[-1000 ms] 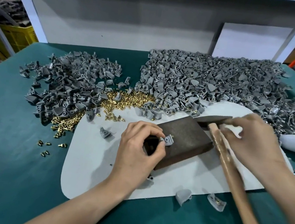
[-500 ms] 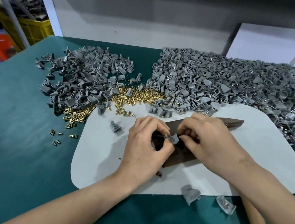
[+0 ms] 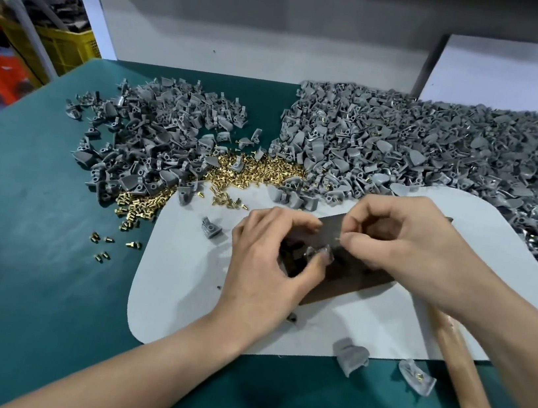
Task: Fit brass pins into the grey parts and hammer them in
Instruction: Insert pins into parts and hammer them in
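Right hand (image 3: 420,246) had left the hammer (image 3: 465,369) and met the left hand (image 3: 269,262) over one dark block (image 3: 354,278), which they mostly hid. Left fingers pinched one blurred grey part (image 3: 317,254) on the block. The right fingertips were curled together, but I could not tell whether they gripped anything. Two grey piles (image 3: 407,147) and one heap of brass pins (image 3: 251,173) lay behind.

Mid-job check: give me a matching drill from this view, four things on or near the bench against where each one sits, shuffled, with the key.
Things:
1. loose brass pins
2. hammer handle
3. dark block
4. yellow crate

Places:
A. on the white mat, under the right hand and the left hand, which pinches a grey part
B. beyond the table, far left
C. between the left grey heap and the right grey heap
D. running out from under the right forearm to the near right

Pairs: 1-C, 2-D, 3-A, 4-B
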Demonstrator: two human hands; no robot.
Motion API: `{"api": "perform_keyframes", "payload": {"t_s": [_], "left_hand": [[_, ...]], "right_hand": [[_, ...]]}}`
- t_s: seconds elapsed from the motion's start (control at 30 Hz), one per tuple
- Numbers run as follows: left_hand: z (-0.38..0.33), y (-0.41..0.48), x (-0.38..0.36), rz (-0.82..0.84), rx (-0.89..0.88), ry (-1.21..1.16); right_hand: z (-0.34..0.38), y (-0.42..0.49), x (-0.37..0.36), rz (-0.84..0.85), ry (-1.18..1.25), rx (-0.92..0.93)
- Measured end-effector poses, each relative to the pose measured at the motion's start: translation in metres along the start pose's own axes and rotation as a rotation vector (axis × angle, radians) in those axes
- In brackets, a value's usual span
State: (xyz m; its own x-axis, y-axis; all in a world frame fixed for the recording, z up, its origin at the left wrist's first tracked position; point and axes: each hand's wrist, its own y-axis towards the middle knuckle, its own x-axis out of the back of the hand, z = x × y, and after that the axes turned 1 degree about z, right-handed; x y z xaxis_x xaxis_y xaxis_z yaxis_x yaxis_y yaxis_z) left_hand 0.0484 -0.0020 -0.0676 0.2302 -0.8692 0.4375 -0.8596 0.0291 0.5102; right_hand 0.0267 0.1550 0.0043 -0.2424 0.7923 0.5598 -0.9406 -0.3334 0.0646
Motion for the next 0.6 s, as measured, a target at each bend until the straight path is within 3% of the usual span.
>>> {"api": "perform_keyframes", "payload": {"t_s": [0.27, 0.6], "left_hand": [[0.003, -0.002, 0.001, -0.116, -0.231, -0.087], [0.001, -0.001, 0.003, -0.171, -0.193, -0.157]], "right_hand": [[0.003, -0.003, -0.010, 0.093, 0.338, -0.053], [0.005, -0.004, -0.015, 0.015, 0.429, 0.107]]}}
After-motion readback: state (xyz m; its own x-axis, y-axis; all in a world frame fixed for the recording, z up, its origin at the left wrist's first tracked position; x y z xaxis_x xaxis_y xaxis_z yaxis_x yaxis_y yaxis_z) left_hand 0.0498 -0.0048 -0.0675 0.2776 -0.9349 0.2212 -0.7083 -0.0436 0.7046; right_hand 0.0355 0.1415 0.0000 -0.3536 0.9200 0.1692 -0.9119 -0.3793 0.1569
